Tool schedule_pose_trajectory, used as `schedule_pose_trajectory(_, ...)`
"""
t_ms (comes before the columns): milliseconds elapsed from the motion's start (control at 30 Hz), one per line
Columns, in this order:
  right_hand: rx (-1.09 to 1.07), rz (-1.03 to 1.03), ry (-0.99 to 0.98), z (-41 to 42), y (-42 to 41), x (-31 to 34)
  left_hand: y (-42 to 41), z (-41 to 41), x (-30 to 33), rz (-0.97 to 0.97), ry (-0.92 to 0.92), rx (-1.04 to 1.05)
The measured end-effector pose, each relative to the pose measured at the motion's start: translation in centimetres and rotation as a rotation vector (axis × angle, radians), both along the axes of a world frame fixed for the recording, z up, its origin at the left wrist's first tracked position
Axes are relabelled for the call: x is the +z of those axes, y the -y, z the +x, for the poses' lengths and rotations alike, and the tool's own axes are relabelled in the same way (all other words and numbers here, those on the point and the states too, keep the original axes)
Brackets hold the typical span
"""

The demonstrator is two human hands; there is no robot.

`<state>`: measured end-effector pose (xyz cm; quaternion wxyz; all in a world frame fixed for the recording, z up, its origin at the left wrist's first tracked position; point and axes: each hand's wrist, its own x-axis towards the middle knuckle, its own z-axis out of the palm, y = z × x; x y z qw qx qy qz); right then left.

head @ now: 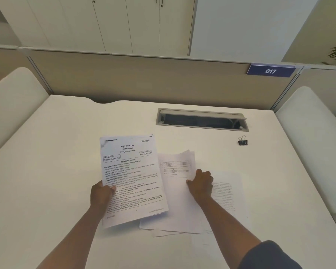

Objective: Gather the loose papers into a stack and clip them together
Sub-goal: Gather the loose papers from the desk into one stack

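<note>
Left hand [101, 195] grips a white printed exam sheet [132, 177]; right hand [201, 183] pinches loose white papers [175, 200] on the white bench [47, 171]. A black metal binder clip [242, 141] sits well apart.

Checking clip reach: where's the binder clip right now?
Head view: the binder clip stands alone on the desk, far right, just beyond the cable slot's right end, well clear of the right hand and papers.
</note>
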<state>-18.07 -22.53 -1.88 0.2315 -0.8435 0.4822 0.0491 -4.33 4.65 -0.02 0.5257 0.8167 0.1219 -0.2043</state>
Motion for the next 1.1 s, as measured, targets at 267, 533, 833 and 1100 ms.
schedule_pose_trajectory(267, -0.009, 0.028, -0.017, 1.2, -1.2, -0.5, 0.1, -0.1, 0.2, 0.014, 0.000, -0.011)
schedule_pose_trajectory(533, -0.069, 0.149, 0.095, 0.8, -1.1, -0.1, 1.3, -0.8, 0.5, 0.018, -0.038, -0.074)
schedule_pose_trajectory(833, -0.056, 0.263, 0.223, -0.4, -0.3, 1.0, 5.3, -2.6, -1.4, 0.060, -0.115, -0.308)
schedule_pose_trajectory(1100, -0.024, 0.321, 0.208, -1.6, 0.0, 1.3, 9.8, -5.4, -0.7, 0.580, 0.004, -0.480)
